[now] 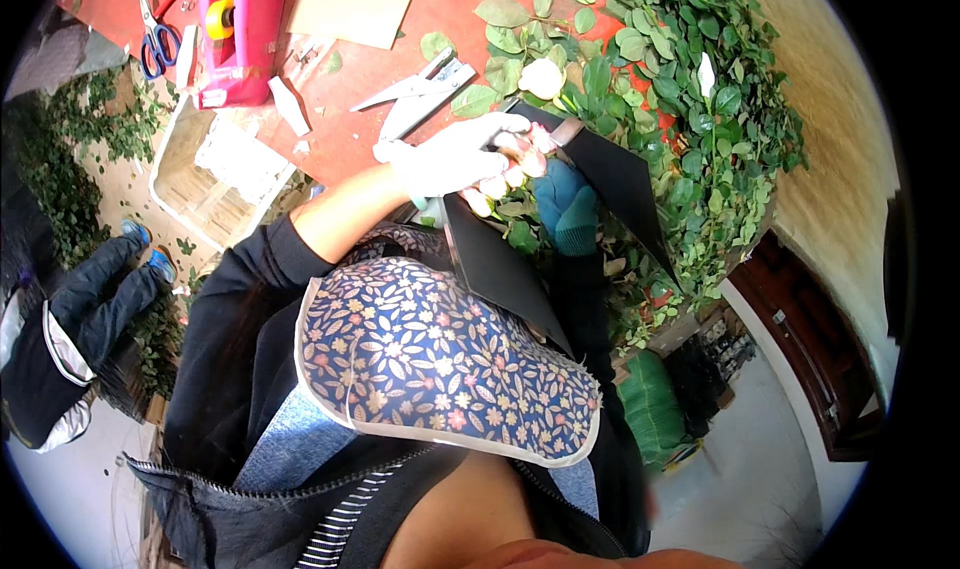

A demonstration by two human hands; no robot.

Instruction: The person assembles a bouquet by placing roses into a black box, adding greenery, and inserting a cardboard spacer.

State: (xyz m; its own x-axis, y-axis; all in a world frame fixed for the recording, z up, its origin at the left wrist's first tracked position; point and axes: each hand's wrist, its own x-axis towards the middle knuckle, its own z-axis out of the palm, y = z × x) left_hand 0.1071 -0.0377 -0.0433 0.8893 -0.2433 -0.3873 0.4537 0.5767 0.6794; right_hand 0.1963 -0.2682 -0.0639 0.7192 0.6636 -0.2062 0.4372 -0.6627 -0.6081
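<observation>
My left hand [450,159], in a white glove, reaches in from the left with its fingers curled over a row of pale pink roses [493,186]. These flower heads lie between two black panels, a near panel [500,269] leaning over my lap and a far panel [622,184] slanting to the right. A small light-coloured clip or strip [566,132] sits at the far panel's top corner. Close beside the roses, my right hand [567,204], in a teal glove, is closed; what its fingers hold is hidden. Green leaves [522,236] show below the flower heads.
Leafy rose stems [715,129] with white blooms are heaped on the right of the red table [350,74]. A grey stapler [425,97], pink tape dispenser [240,44], blue-handled scissors [158,44] and cardboard piece [350,11] lie beyond. A basket [165,174] stands left; another person [60,359] is at far left.
</observation>
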